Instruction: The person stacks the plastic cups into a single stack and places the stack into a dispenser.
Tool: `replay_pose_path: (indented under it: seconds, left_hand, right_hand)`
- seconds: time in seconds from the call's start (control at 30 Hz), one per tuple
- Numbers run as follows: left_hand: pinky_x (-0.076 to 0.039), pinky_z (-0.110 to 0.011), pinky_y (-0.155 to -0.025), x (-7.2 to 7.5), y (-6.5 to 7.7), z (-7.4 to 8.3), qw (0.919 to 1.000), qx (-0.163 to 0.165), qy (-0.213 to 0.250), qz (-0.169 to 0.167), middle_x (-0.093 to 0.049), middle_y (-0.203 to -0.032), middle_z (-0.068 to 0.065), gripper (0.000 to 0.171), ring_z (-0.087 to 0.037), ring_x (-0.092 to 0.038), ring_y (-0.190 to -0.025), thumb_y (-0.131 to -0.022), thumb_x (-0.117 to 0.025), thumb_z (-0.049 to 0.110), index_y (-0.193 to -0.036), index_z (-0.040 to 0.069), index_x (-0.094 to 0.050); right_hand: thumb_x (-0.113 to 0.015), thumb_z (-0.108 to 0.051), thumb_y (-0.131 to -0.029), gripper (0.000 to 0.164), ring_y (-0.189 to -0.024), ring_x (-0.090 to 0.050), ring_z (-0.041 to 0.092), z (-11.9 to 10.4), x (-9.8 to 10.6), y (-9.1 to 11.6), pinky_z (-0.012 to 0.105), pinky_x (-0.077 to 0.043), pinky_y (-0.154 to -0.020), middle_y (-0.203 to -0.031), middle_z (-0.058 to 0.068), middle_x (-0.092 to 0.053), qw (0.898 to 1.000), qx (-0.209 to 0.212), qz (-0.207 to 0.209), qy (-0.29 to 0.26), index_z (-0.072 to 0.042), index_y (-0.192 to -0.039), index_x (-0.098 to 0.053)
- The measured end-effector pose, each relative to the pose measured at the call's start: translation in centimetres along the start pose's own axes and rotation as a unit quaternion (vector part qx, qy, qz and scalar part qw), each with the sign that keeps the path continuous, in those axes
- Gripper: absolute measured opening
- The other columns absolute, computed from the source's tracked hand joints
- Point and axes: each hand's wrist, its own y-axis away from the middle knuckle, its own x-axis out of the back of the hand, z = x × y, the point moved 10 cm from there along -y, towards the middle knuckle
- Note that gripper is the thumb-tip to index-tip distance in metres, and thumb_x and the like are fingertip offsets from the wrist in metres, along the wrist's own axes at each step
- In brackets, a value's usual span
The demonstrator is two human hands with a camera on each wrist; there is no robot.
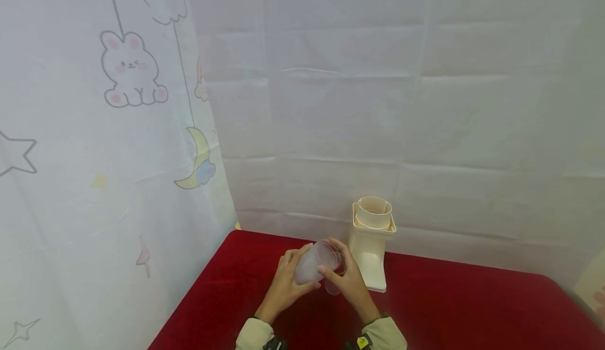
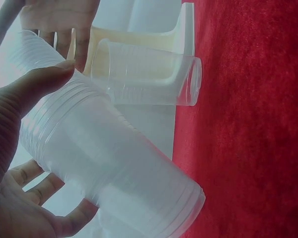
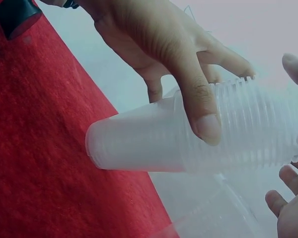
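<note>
My left hand [image 1: 283,281] grips a tilted stack of clear plastic cups [image 3: 139,141] around its side, with the thumb [image 2: 39,87] across the ribbed rims. At the stack's rim end, my right hand [image 1: 351,281] spreads its thumb and fingers, with a fingertip right at the rims. Its fingers [image 2: 64,42] look fairly straight from the left wrist. Below the right hand, in the head view, is a single clear plastic cup [image 1: 332,288]. This cup appears in front of a cream stand in the left wrist view, its base toward the red cloth.
A cream plastic stand [image 1: 369,260] with a round open top [image 1: 375,206] is just beyond the right hand. The table has a red cloth [image 1: 454,297]. Behind it hangs a pale creased sheet [image 1: 331,129]; a sheet with a bunny drawing [image 1: 131,71] is at left.
</note>
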Motion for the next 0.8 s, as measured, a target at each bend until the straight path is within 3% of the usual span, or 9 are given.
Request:
replay_pose_path:
  seconds: [0.17,0.33,0.6,0.8]
  left_hand:
    - [-0.047,-0.035,-0.077,0.0,-0.1,0.1,1.0000,-0.002,-0.003,-0.001,-0.051,-0.126,-0.003,0.085,-0.021,-0.045,-0.108,-0.077,-0.086,0.033,-0.151,0.031,-0.042]
    - [-0.047,-0.036,-0.077,0.0,0.0,0.1,1.0000,-0.001,-0.004,-0.004,-0.051,-0.127,-0.004,0.085,-0.022,-0.045,-0.109,-0.078,-0.086,0.034,-0.151,0.029,-0.042]
    - [-0.046,-0.035,-0.076,0.2,0.5,0.2,0.9999,-0.008,-0.004,-0.008,-0.051,-0.126,-0.003,0.085,-0.021,-0.045,-0.108,-0.077,-0.085,0.037,-0.151,0.032,-0.042]
    - [-0.047,-0.036,-0.076,0.5,1.1,0.3,0.9999,-0.009,0.001,-0.010,-0.051,-0.126,-0.003,0.084,-0.021,-0.045,-0.108,-0.077,-0.085,0.037,-0.150,0.033,-0.043]
  right_hand:
    - [-0.076,-0.008,-0.086,0.065,-0.129,-0.049,0.038,0.3,0.0,0.0,0.042,-0.049,-0.096,-0.144,0.019,-0.050,1.000,0.002,0.009,0.029,-0.003,-0.143,-0.046]
    - [-0.076,-0.011,-0.086,0.064,-0.129,-0.049,0.036,0.3,-0.2,0.2,0.051,-0.045,-0.101,-0.143,0.018,-0.051,0.999,0.001,0.013,0.042,-0.004,-0.143,-0.047]
    - [-0.076,-0.009,-0.085,0.066,-0.129,-0.048,0.040,0.2,-0.6,1.1,0.053,-0.048,-0.096,-0.145,0.020,-0.048,0.999,-0.017,0.023,0.023,-0.004,-0.143,-0.047]
    - [-0.076,-0.007,-0.085,0.069,-0.132,-0.046,0.042,-0.1,-0.9,1.7,0.041,-0.051,-0.093,-0.147,0.021,-0.045,0.999,-0.010,0.033,0.021,-0.003,-0.146,-0.043]
